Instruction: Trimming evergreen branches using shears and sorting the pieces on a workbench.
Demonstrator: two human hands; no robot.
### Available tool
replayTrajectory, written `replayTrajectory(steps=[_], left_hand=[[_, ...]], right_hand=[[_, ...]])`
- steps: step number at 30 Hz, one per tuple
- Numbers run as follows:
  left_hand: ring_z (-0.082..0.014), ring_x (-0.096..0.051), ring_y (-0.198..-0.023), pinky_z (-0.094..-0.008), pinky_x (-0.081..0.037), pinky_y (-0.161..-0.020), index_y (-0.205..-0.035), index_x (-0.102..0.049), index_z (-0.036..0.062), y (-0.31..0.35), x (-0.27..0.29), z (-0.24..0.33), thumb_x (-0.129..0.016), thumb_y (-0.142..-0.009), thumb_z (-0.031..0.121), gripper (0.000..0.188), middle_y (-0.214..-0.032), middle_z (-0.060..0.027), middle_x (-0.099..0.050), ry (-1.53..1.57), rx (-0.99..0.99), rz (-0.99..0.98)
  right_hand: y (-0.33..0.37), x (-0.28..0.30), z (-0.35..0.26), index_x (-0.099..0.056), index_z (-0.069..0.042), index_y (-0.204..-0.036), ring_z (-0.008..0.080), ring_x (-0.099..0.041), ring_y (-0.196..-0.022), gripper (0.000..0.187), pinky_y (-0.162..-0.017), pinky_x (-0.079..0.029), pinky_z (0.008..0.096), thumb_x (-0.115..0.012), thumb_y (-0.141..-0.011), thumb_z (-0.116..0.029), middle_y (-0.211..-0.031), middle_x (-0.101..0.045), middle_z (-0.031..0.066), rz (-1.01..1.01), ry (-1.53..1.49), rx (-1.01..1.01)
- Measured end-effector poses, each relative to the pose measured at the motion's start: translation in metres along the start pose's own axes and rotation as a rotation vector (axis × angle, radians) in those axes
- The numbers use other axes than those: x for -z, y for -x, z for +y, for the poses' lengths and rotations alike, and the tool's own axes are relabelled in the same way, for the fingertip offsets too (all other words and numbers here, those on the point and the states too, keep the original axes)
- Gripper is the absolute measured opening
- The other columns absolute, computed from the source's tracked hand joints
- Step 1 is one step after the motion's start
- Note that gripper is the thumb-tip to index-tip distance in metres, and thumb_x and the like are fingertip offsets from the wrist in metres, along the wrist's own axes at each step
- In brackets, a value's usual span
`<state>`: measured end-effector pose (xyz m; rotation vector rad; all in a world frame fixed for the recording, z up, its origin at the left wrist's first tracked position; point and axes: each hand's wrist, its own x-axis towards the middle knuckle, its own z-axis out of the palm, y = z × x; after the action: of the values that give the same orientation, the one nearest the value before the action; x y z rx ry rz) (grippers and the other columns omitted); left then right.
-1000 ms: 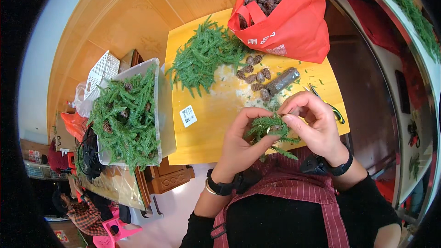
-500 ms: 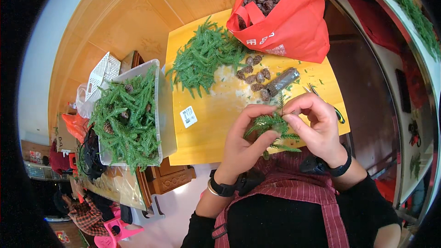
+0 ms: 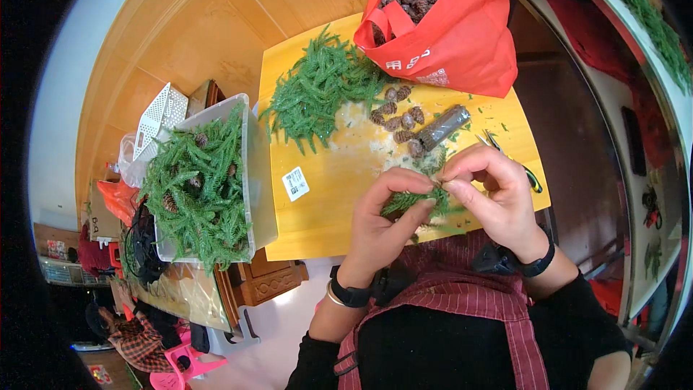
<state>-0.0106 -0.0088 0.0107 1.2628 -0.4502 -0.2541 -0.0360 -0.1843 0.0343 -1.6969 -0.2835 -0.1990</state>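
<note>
A green artificial pine sprig [image 3: 408, 202] is held low over the near edge of the yellow table, between the fingers of my left hand [image 3: 386, 211]. Close beside it, my right hand [image 3: 498, 191] is closed in a pinch with thumb and forefinger at the upper part of the sprig. What lies between those fingertips is too small to make out. Just beyond my hands are a clear-wrapped dark roll [image 3: 443, 126] and several loose brown pine cones [image 3: 408, 121]. Scissors with a yellow and black handle [image 3: 533, 179] lie to the right of my right hand.
A pile of pine sprigs [image 3: 317, 90] covers the far left of the table [image 3: 325, 209]. A red bag [image 3: 462, 36] full of cones stands at the back. Left of the table is a translucent bin [image 3: 261, 206] of sprigs with cones. Another person [image 3: 141, 343] sits far left.
The sprig has tipped lower and blurs between my hands. My left hand has shifted slightly down; my right hand keeps its pinch in nearly the same place.
</note>
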Motion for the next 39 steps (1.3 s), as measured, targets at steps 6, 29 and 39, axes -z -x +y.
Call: replayTrajectory(steps=[6,29,39], left_hand=[[-0.0233,-0.058,-0.083,-0.0328,-0.046,-0.074,-0.084,-0.058,0.0031,-0.004,-0.004,0.005,-0.066,-0.068,-0.008,0.02,-0.088,-0.0117,-0.061,-0.582,-0.412,0.053],[-0.0293,-0.059,-0.081,-0.0338,-0.049,-0.071,-0.086,-0.059,0.0046,0.003,-0.01,0.005,-0.07,-0.064,-0.006,0.027,-0.092,-0.0113,-0.061,-0.894,-0.742,0.175],[-0.0262,-0.059,-0.082,-0.032,-0.049,-0.071,-0.086,-0.058,0.003,0.002,-0.011,-0.001,-0.069,-0.066,-0.006,0.025,-0.094,-0.0119,-0.061,-0.963,-0.778,0.193]], right_hand=[[-0.001,-0.003,0.005,-0.057,-0.001,-0.083,0.0191,-0.057,-0.08,0.009,-0.074,-0.046,0.0292,-0.06,-0.077,0.003,-0.084,-0.061,0.0095,0.035,-0.022,0.161],[-0.001,-0.02,0.006,-0.049,-0.005,-0.081,0.0192,-0.052,-0.08,0.023,-0.076,-0.041,0.0312,-0.064,-0.068,0.006,-0.08,-0.056,0.0069,0.173,0.086,0.338],[0.01,-0.019,0.016,-0.047,-0.001,-0.102,0.0173,-0.054,-0.089,0.039,-0.084,-0.04,0.031,-0.063,-0.068,0.006,-0.092,-0.055,0.0097,0.187,0.074,0.247]])
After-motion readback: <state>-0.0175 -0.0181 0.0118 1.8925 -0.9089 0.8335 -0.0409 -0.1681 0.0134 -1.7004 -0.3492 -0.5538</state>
